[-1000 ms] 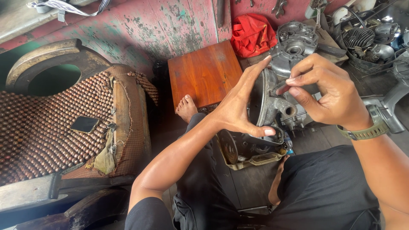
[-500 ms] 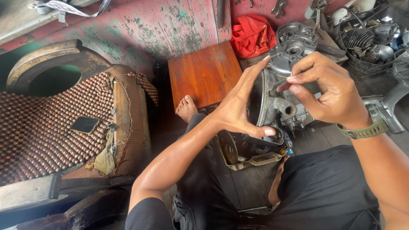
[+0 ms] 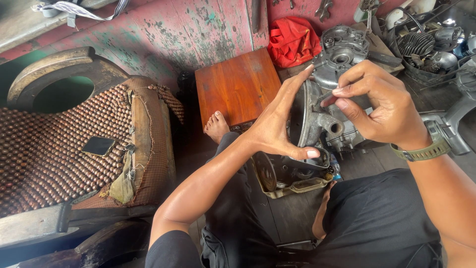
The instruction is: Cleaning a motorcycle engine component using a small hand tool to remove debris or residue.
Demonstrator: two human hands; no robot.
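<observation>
A grey metal engine casing (image 3: 317, 124) stands on edge between my knees. My left hand (image 3: 280, 121) lies flat against its left face, fingers stretched up and thumb hooked under the lower edge. My right hand (image 3: 379, 106) is pinched on a small dark tool or part (image 3: 325, 99) held against the casing's top. A green watch (image 3: 426, 149) is on my right wrist. What the fingertips pinch is too small to name.
A wooden box (image 3: 238, 87) and my bare foot (image 3: 216, 126) lie beyond the casing. A red cloth (image 3: 293, 39), a second casing half (image 3: 339, 52) and engine parts (image 3: 426, 47) sit at the back right. A beaded chair (image 3: 54, 149) with a phone (image 3: 98, 146) stands left.
</observation>
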